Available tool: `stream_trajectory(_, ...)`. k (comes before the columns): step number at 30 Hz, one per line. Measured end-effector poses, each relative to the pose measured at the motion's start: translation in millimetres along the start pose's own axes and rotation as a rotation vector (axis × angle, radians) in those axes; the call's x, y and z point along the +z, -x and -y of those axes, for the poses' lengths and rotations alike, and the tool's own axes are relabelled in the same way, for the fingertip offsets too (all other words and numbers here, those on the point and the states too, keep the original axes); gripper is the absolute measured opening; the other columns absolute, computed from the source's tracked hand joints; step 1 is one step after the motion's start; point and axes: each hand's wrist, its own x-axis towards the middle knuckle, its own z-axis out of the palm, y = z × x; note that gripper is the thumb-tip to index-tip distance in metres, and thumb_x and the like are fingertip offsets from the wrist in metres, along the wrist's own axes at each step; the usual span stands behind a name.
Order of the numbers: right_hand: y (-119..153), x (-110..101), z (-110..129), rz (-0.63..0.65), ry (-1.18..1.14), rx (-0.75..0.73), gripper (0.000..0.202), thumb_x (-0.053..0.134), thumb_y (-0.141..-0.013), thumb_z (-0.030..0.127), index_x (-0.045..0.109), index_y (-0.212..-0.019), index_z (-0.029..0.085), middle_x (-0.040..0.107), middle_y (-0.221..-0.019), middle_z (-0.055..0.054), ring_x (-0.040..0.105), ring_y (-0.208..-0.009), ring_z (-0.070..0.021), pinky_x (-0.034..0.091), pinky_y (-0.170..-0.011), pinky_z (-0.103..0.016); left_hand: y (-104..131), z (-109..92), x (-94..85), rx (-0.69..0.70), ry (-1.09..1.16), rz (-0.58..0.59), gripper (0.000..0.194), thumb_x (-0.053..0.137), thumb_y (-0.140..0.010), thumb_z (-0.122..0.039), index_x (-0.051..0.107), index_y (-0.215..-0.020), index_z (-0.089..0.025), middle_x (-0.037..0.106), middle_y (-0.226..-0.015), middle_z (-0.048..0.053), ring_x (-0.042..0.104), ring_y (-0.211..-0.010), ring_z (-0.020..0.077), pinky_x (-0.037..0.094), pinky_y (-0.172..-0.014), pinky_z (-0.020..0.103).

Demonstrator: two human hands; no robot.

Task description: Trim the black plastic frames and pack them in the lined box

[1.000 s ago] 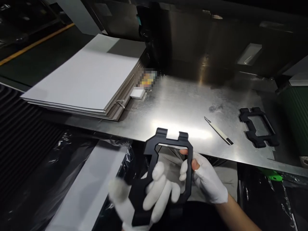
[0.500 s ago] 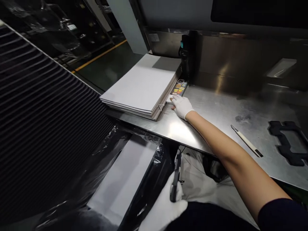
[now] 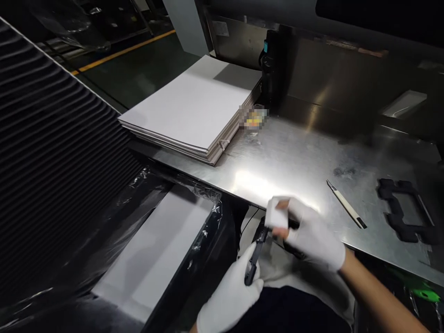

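My left hand (image 3: 231,290), in a white glove, is closed around a thin black notched piece (image 3: 256,256) seen edge-on in front of my lap. My right hand (image 3: 312,233), gloved with bare thumb and fingertip, pinches a small white block (image 3: 276,215) just above the top end of that piece. Motion blurs this hand, and whether block and piece touch I cannot tell. A similar black notched frame (image 3: 393,208) lies flat on the metal table at the right. Between it and my hands rests a cream-handled craft knife (image 3: 347,204).
A thick stack of white sheets (image 3: 187,106) covers the left of the metal table (image 3: 294,148). Behind it stand a black bottle (image 3: 268,74) and a pixelated, colourful item (image 3: 255,118). Lower left, a black plastic-lined container (image 3: 204,245) holds a white sheet (image 3: 152,252). Black ribbed material (image 3: 52,185) rises beyond.
My right hand has come back from beside the stack toward my left hand, bringing the small white block with it. My left hand still grips the black piece. The view has shifted slightly.
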Motion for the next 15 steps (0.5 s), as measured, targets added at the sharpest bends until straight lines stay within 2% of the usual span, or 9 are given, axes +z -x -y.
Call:
stream_trajectory(2,28.9,12.6,2.7,0.022,-0.048,-0.043,0.03,0.075,-0.099,0.034,0.063,-0.126,0.026,0.07,-0.139,-0.008,0.073,-0.115,-0.0246,0.065,-0.094,-0.04,-3.4,-6.0,3.8,-0.009,-0.068,-0.016,0.056,0.059,-0.081,-0.019,0.057,-0.137,-0.016,0.054,-0.084,-0.002,0.054,-0.081,0.0189,0.05,-0.083,0.034)
stream_trajectory(5,50.9,29.0,-2.8,-0.074,0.026,-0.005,0.024,0.07,-0.101,0.03,0.066,-0.123,0.024,0.069,-0.143,-0.013,0.073,-0.118,-0.0291,0.066,-0.096,-0.048,-5.5,-15.1,12.3,-0.008,-0.14,-0.018,0.056,0.058,-0.083,-0.017,0.056,-0.14,-0.015,0.057,-0.082,-0.002,0.057,-0.079,0.02,0.051,-0.08,0.034)
stream_trajectory(9,63.1,34.9,-10.8,-0.058,0.054,-0.064,0.027,0.072,-0.1,0.03,0.066,-0.125,0.025,0.07,-0.14,-0.013,0.074,-0.117,-0.0301,0.067,-0.093,-0.048,-6.9,-23.0,24.6,0.059,-0.167,-0.017,0.051,0.051,-0.085,-0.008,0.062,-0.133,-0.019,0.064,-0.083,-0.002,0.059,-0.075,0.0185,0.05,-0.074,0.03)
stream_trajectory(12,68.0,33.1,-13.0,-0.128,0.081,-0.025,0.023,0.071,-0.1,0.031,0.066,-0.122,0.024,0.072,-0.136,-0.014,0.075,-0.113,-0.0299,0.068,-0.09,-0.049,-8.2,-22.5,31.4,0.066,-0.221,-0.071,0.052,0.054,-0.083,-0.005,0.064,-0.131,-0.021,0.067,-0.084,-0.002,0.062,-0.075,0.0179,0.05,-0.075,0.029)
stream_trajectory(15,70.9,31.7,-13.1,-0.099,0.092,-0.09,0.026,0.072,-0.1,0.033,0.068,-0.124,0.024,0.071,-0.14,-0.015,0.073,-0.122,-0.0314,0.067,-0.097,-0.05,-8.4,-20.3,35.2,0.059,-0.232,-0.075,0.049,0.052,-0.084,-0.004,0.065,-0.128,-0.02,0.069,-0.085,-0.002,0.064,-0.076,0.0176,0.051,-0.075,0.028)
